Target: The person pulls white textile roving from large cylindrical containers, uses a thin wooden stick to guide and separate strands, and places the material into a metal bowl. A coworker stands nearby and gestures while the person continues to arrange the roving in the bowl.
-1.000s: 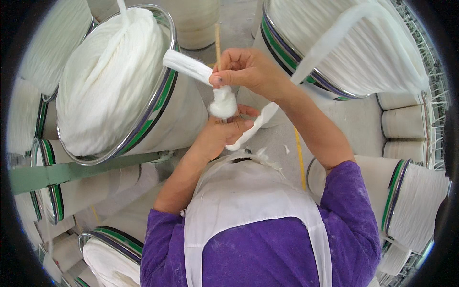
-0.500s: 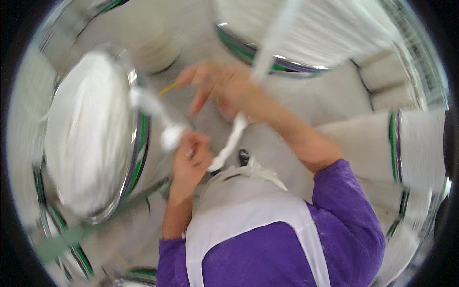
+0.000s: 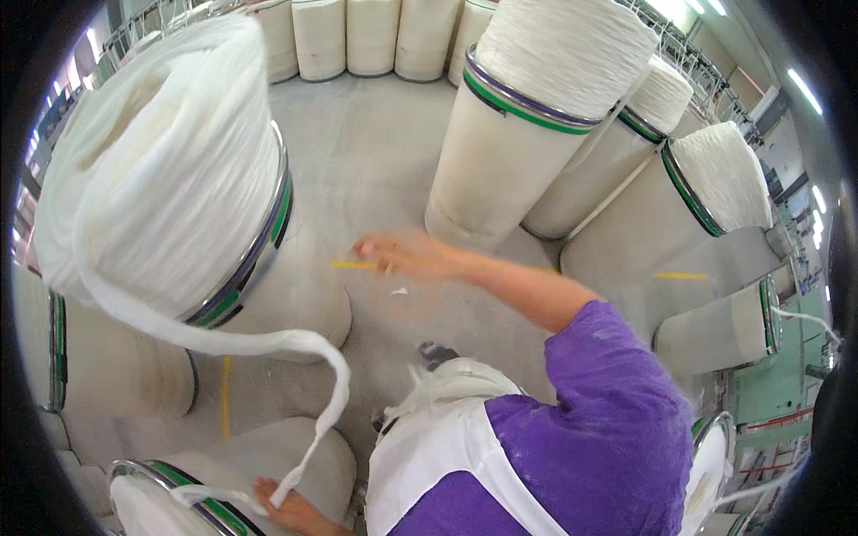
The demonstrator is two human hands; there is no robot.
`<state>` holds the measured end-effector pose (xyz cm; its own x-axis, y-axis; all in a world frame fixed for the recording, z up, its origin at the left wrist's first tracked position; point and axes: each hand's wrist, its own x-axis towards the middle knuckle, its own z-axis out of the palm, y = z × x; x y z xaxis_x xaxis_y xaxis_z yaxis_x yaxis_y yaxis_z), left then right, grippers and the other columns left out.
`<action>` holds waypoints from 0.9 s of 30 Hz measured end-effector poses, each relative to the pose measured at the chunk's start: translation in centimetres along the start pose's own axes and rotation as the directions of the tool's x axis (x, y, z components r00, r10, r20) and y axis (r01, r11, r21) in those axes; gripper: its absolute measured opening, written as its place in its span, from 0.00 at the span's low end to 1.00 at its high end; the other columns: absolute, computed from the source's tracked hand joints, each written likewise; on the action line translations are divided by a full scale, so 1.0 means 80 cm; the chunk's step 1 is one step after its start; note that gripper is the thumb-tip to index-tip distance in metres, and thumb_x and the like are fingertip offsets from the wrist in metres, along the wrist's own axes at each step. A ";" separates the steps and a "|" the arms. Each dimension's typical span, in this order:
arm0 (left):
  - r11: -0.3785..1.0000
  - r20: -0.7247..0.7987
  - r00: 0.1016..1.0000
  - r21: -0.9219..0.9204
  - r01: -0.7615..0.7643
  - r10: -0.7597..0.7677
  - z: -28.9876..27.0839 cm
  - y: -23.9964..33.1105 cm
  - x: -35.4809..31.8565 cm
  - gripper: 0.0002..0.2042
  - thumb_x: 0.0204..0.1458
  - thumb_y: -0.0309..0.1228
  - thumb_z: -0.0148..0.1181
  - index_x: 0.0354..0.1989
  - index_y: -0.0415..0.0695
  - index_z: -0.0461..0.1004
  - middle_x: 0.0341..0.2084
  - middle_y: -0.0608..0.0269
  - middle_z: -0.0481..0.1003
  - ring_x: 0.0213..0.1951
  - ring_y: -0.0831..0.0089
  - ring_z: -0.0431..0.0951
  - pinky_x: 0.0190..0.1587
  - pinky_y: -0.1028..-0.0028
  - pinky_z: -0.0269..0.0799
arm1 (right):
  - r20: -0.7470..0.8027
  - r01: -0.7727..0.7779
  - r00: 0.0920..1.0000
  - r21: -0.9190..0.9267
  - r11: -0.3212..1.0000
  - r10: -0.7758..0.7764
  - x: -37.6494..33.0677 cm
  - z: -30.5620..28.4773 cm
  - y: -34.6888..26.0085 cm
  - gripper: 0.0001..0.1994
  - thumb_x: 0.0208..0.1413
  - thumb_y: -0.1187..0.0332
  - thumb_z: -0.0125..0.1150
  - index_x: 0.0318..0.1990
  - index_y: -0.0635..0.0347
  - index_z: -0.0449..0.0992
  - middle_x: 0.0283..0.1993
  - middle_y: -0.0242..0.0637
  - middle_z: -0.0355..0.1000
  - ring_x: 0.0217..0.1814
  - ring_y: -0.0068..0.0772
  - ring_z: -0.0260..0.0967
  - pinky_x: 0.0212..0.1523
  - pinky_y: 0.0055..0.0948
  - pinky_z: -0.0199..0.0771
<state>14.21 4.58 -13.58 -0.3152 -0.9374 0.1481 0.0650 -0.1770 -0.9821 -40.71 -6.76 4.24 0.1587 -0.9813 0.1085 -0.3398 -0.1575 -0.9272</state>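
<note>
At the lower left my left hand is closed on a thick white fibre sliver. It loops down from the tall coil of sliver heaped above a can at the left. A second strand runs from beside this hand to the lower-left can. My right hand is stretched out over the floor in the middle, somewhat blurred, its fingers apart and holding no sliver. A small white scrap of fibre shows just below it.
Tall cream cans with green and dark bands, such as the can at the back right, surround me. More cans line the back. Yellow lines mark the grey floor. A green machine stands at the far right.
My view has swung. My hands were close together with sliver pieces; now the left is low at the left with the sliver, and the right reaches out apart from it.
</note>
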 end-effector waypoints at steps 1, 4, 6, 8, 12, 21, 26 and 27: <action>0.978 -0.041 0.997 -0.197 -0.066 0.059 -0.001 0.026 -0.021 0.22 0.58 0.40 0.53 0.59 0.45 0.66 0.58 0.55 0.65 0.60 0.58 0.60 0.63 0.52 0.50 | -0.088 -0.125 0.990 -0.127 0.984 0.114 0.008 -0.054 0.021 0.23 0.66 0.51 0.41 0.55 0.60 0.70 0.50 0.38 0.74 0.48 0.33 0.71 0.50 0.32 0.71; 0.127 0.094 0.980 -0.989 0.072 0.176 -0.040 0.088 -0.077 0.20 0.61 0.39 0.45 0.57 0.43 0.66 0.57 0.56 0.65 0.58 0.62 0.61 0.62 0.60 0.53 | -0.428 -0.267 0.904 -0.578 0.772 -0.008 0.021 -0.225 0.092 0.22 0.64 0.49 0.41 0.50 0.54 0.74 0.52 0.45 0.73 0.54 0.47 0.69 0.54 0.42 0.67; -0.338 0.187 0.959 -0.906 0.253 0.215 -0.089 0.103 -0.089 0.19 0.63 0.38 0.39 0.56 0.41 0.66 0.56 0.57 0.66 0.58 0.65 0.61 0.61 0.65 0.56 | -0.587 -0.483 0.809 -0.637 0.600 0.029 0.024 -0.345 0.130 0.21 0.63 0.54 0.42 0.46 0.61 0.74 0.47 0.50 0.74 0.49 0.55 0.70 0.50 0.48 0.68; -0.844 0.342 0.834 -0.173 0.508 0.432 -0.162 0.092 -0.079 0.18 0.65 0.38 0.36 0.55 0.41 0.67 0.53 0.58 0.67 0.56 0.66 0.63 0.60 0.67 0.58 | -0.556 -0.432 0.790 -0.805 0.407 -0.259 0.027 -0.445 0.167 0.18 0.61 0.59 0.43 0.40 0.63 0.76 0.41 0.49 0.75 0.45 0.54 0.71 0.45 0.49 0.70; -0.194 0.097 0.727 0.980 0.050 0.679 -0.335 0.003 -0.023 0.16 0.67 0.37 0.36 0.52 0.44 0.69 0.45 0.60 0.72 0.49 0.67 0.69 0.55 0.67 0.63 | -0.581 -0.603 0.751 -0.797 0.034 -0.314 0.038 -0.586 0.216 0.14 0.59 0.63 0.46 0.33 0.59 0.78 0.38 0.44 0.76 0.43 0.44 0.74 0.42 0.47 0.73; -0.423 0.328 0.396 0.888 0.181 0.858 -0.535 -0.116 -0.008 0.13 0.57 0.30 0.54 0.49 0.42 0.69 0.44 0.53 0.75 0.42 0.65 0.75 0.48 0.65 0.71 | -0.667 -0.655 0.739 -0.744 0.131 -0.092 0.089 -0.647 0.306 0.18 0.63 0.57 0.39 0.46 0.58 0.73 0.40 0.47 0.76 0.40 0.51 0.75 0.38 0.49 0.74; -0.449 0.316 0.485 0.874 0.185 0.816 -0.552 -0.104 -0.043 0.16 0.55 0.29 0.56 0.51 0.40 0.67 0.44 0.53 0.75 0.41 0.66 0.76 0.48 0.66 0.72 | -0.452 -0.448 0.879 -0.892 0.061 -0.151 0.033 -0.654 0.325 0.14 0.63 0.65 0.42 0.50 0.56 0.72 0.47 0.47 0.73 0.41 0.52 0.73 0.40 0.47 0.73; -0.449 0.329 0.456 0.874 0.185 0.827 -0.554 -0.100 -0.048 0.16 0.56 0.30 0.56 0.51 0.40 0.67 0.44 0.54 0.76 0.42 0.67 0.76 0.48 0.66 0.72 | -0.489 -0.471 0.860 -0.870 0.144 -0.143 0.012 -0.652 0.325 0.13 0.63 0.65 0.43 0.49 0.56 0.73 0.47 0.51 0.73 0.41 0.52 0.72 0.40 0.46 0.72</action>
<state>-27.08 22.87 -11.49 0.2212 -0.6724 -0.7064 0.7397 -0.3564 0.5708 -97.73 -17.51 -1.06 -0.2687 -0.8756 0.4013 -0.9303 0.3439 0.1274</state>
